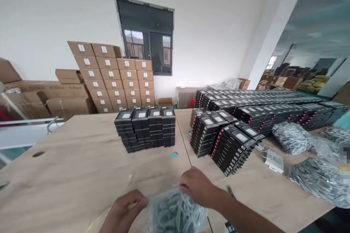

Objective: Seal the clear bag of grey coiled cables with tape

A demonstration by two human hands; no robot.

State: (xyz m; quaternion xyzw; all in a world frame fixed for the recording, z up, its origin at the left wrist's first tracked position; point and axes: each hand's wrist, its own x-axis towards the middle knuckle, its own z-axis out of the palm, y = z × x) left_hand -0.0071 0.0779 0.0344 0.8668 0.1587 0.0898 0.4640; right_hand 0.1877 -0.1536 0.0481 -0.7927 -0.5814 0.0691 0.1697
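Observation:
A clear plastic bag (177, 213) full of grey-white coiled cables lies on the wooden table at the bottom middle. My left hand (127, 207) pinches the bag's left upper edge between thumb and fingers. At the bag's upper right, my right hand (195, 185) is closed on the plastic, its fingertips partly hidden. Behind my hands stand stacks of black boxes (144, 129). More black boxes (232, 147) with red marks are piled to the right. A dark slim tool (231, 191) lies beside my right forearm.
Bagged cables (291, 136) and a loose-looking heap of cables (319, 182) lie at the right, near a small white box (274, 161). Long rows of black boxes (262, 113) stand behind. Cardboard cartons (111, 74) are stacked by the wall.

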